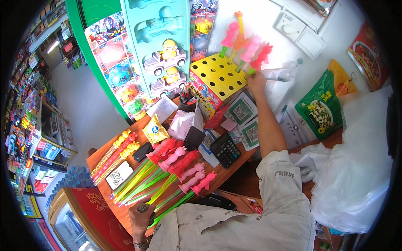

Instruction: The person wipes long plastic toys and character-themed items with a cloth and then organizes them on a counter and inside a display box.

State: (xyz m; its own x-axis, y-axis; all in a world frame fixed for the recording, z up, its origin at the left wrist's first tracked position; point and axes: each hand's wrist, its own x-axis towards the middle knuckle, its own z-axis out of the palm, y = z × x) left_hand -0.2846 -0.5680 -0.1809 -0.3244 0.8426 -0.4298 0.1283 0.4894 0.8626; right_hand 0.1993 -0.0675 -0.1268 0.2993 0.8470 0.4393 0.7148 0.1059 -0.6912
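My right hand [256, 83] is at the right corner of a yellow box top with round holes [220, 75], its fingers closed around the green stem of a red animal-topped bubble wand [261, 58]. Other wands, pink [230, 34] and orange [239, 40], stand upright in holes along the back edge. My left hand [143, 216] is low at the near edge of the wooden table, beside the stem ends of the wands lying there. It is curled around a dark, rounded thing that I cannot make out. Red and pink wands [180, 163] lie in a pile on the table.
A calculator [225, 150], a tissue pack [181, 124], a gold snack bag [156, 129] and printed code cards [240, 110] lie on the table [103, 150]. Toy cars in a blue tray [138, 47] stand behind. Clear plastic bags [355, 163] hang at right; a red-sided freezer [100, 213] stands at left.
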